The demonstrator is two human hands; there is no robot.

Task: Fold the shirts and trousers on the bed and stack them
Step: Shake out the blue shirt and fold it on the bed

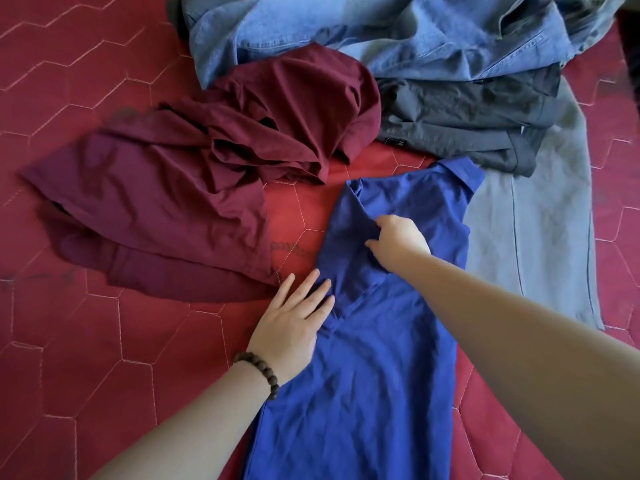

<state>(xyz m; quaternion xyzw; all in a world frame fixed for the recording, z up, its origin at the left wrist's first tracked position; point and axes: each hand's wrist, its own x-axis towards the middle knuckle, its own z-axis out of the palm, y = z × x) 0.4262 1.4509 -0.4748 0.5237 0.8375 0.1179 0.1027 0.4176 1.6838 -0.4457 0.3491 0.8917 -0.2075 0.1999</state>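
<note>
A royal blue polo shirt (374, 358) lies lengthwise on the red quilted bed (86, 358), collar at the far end. My left hand (294, 320), with a bead bracelet on the wrist, presses flat with straight fingers on the shirt's left edge. My right hand (398, 237) pinches a fold of the blue cloth near the shoulder. A crumpled maroon shirt (207, 168) lies to the left. Behind are a dark grey shirt (467, 123), blue denim garments (363, 32) and grey trousers (540, 220).
The unfolded clothes crowd the far half of the bed. Red quilt shows on the left and near left. A dark gap (630, 46) lies past the bed's far right edge.
</note>
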